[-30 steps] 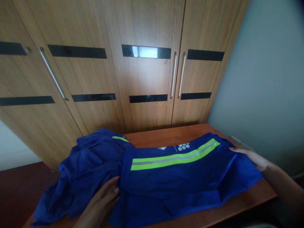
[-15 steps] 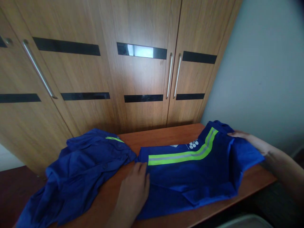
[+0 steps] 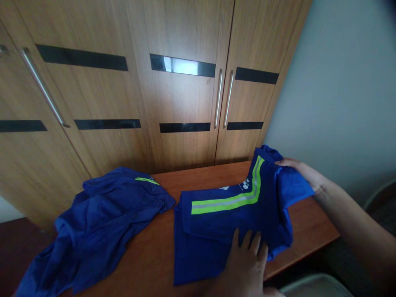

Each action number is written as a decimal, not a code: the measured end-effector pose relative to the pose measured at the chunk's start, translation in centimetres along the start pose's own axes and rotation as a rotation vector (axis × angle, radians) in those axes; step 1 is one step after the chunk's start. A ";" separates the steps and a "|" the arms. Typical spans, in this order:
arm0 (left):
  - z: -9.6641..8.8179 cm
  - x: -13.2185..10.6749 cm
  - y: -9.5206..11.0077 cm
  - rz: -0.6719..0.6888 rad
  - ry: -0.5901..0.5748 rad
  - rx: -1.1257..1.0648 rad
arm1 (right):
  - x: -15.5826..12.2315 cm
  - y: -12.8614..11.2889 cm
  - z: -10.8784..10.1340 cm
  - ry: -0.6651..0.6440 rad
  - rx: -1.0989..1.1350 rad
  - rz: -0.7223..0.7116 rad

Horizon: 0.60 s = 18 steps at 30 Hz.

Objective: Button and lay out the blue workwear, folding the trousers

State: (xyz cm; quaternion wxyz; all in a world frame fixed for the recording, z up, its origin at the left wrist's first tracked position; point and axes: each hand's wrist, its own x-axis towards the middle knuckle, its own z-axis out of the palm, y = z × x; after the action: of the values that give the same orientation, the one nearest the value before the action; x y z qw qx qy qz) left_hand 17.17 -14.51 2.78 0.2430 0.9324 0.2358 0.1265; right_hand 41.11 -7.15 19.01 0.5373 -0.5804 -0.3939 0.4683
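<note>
A blue garment with a yellow-green and grey reflective stripe (image 3: 216,222) lies partly folded on a brown wooden table (image 3: 154,264). My left hand (image 3: 246,264) presses flat on its near middle, fingers spread. My right hand (image 3: 301,172) grips the garment's right end and lifts it up and over toward the left, so the stripe bends upward there. A second blue garment (image 3: 102,225) lies crumpled on the left part of the table, apart from both hands.
A wooden wardrobe (image 3: 173,90) with black inlays and metal handles stands right behind the table. A grey wall (image 3: 346,90) rises to the right. A pale rounded object (image 3: 315,286) shows at the bottom right below the table edge.
My left hand slid from the gap between the garments rightward onto the striped garment's middle. My right hand lifted the garment's right end and carried it leftward, folding it over.
</note>
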 end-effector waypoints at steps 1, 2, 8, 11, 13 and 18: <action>-0.3 0.0 0.2 -0.019 0.022 -0.002 | -0.1 -0.2 0.6 -0.060 0.054 0.038; -0.6 0.1 0.5 -0.034 0.051 0.001 | -0.1 -0.3 1.1 -0.093 0.088 0.049; 0.2 1.2 2.0 0.001 0.111 0.014 | 0.1 -0.4 3.7 -0.221 0.084 -0.022; 0.8 1.6 2.1 0.003 0.105 0.003 | 0.2 0.3 4.7 -0.269 0.031 -0.028; 0.4 1.6 1.8 0.038 0.105 -0.011 | 0.1 0.8 5.2 -0.289 0.006 -0.044; -3.8 0.5 -1.1 -0.055 0.195 0.016 | 0.0 1.3 5.6 -0.287 -0.055 -0.081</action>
State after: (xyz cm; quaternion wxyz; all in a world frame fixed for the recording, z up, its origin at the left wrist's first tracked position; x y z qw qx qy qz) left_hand 15.85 -11.95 5.48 0.2150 0.9108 0.2847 0.2079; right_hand 35.61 -5.90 17.79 0.4777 -0.5058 -0.5025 0.5132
